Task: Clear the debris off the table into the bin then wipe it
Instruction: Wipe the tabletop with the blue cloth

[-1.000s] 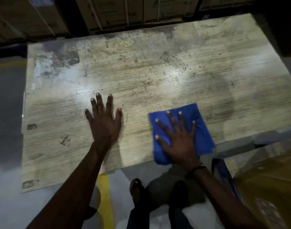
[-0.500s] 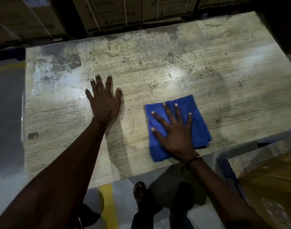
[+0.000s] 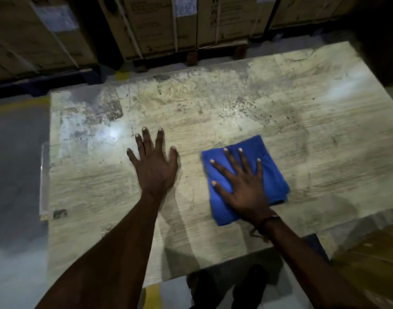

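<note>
A worn, stained wooden table fills the middle of the head view. A folded blue cloth lies on it near the front edge, right of centre. My right hand presses flat on the cloth with fingers spread and straight. My left hand rests flat on the bare tabletop to the left of the cloth, fingers spread, holding nothing. No loose debris shows on the tabletop, only dark stains and scuffs. No bin is in view.
Strapped cardboard boxes stand stacked behind the table's far edge. Grey floor with a yellow line lies to the left. A brown cardboard box sits at the lower right. My shoes show below the front edge.
Both hands have slid farther from the front edge across the tabletop, and the blue cloth went with my right hand. The view has shifted so more of the boxes behind shows.
</note>
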{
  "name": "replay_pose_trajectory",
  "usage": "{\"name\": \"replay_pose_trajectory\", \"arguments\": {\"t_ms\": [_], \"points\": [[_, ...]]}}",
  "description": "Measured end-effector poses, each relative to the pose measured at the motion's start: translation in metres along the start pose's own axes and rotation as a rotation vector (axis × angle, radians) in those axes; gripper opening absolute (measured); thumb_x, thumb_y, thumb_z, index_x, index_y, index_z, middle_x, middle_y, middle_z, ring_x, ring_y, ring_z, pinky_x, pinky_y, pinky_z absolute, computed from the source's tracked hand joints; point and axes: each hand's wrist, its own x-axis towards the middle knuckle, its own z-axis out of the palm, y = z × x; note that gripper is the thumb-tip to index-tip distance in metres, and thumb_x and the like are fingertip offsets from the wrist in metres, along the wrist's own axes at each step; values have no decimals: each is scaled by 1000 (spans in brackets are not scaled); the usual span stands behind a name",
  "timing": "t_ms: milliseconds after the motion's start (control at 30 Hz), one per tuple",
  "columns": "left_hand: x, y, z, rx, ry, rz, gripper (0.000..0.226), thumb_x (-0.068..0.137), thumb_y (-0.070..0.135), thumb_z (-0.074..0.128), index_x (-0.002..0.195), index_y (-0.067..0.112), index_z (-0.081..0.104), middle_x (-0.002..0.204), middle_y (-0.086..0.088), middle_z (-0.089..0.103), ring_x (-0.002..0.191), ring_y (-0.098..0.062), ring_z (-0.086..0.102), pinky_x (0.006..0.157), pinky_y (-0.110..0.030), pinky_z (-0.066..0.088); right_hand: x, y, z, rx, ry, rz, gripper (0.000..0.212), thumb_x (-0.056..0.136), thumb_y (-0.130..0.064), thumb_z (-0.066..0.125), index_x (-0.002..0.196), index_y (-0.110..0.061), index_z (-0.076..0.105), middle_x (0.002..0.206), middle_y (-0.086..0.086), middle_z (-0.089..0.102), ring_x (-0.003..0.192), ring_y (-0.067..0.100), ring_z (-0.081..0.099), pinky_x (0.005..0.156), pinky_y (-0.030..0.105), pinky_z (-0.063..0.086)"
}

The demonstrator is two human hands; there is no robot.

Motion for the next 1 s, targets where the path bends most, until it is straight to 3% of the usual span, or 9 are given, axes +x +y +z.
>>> {"name": "replay_pose_trajectory", "arguments": {"t_ms": [133,267,400,533,700,833,1000], "points": [[0,3,-1,-17,-11,-12,68,105,59,28,167,33,18,177,-7,2,163,-30,-1,126,-67,4,52,42,-3,25,6,202,63,98,-73,37,157,-57,22,173,-14,8,162,24,3,120,71,10],[1,2,-2,-15,3,-14,69,104,59,32,167,33,20,177,-6,3,163,-29,0,126,-67,6,132,14,7,77,22,273,64,98,-75,33,158,-55,23,174,-10,12,161,33,4,116,78,9],[1,2,-2,-12,3,-24,69,102,58,35,166,35,20,177,-4,3,163,-28,2,125,-67,9,112,-31,8,27,8,112,64,100,-72,32,160,-52,23,174,-10,7,161,29,-1,121,71,4],[2,3,-6,-29,-7,-31,70,102,59,35,167,36,18,177,-1,1,163,-26,0,125,-67,9,62,-17,1,20,-31,-53,61,100,-72,36,158,-57,22,173,-15,4,162,22,-2,123,66,6],[0,4,-8,-31,-3,-34,70,103,58,38,167,37,18,177,0,-1,163,-24,-2,127,-64,6,144,19,5,0,15,63,64,99,-75,32,158,-55,22,174,-12,9,161,28,5,119,72,11],[1,5,-7,-40,23,-42,70,101,56,43,166,37,24,177,0,3,163,-23,1,126,-63,8,205,-8,11,98,5,161,65,98,-76,29,159,-52,26,174,-8,11,161,34,3,118,76,4],[2,6,-9,-42,9,-42,71,100,56,43,165,38,24,177,1,4,163,-23,2,126,-64,10,136,-21,7,40,-11,-105,63,100,-73,34,159,-54,23,174,-12,7,162,24,-3,120,70,7]]}}
